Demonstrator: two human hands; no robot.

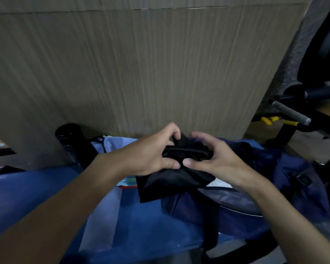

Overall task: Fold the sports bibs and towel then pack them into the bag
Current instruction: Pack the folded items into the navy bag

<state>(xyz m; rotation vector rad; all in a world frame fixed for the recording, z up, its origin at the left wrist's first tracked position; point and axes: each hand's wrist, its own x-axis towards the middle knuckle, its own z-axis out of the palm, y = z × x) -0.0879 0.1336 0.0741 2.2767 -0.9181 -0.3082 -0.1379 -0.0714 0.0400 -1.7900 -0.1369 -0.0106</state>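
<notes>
Currently held over the bag (274,168): 1 black cloth (170,185), bunched at the top, lower part hanging as a flat folded panel. Cannot tell whether bib or towel.

Gripped by 2 hands:
- Left hand (151,153): fingers curled over the far edge of the bunch, thumb pressed on the near side.
- Right hand (213,159): fingers curled round the bunched top, thumb on the near side, tip almost meeting the left thumb.

Below and right of the cloth: navy bag, slack, lying on a blue surface (27,191); opening not clearly visible. Behind the left hand: pale-blue cloth (111,143), next to a black cylinder (69,132). Beyond both: upright cardboard sheet (141,63). Far right: grey bar (290,112) on a black frame, yellow handles (267,120) just beside it.
</notes>
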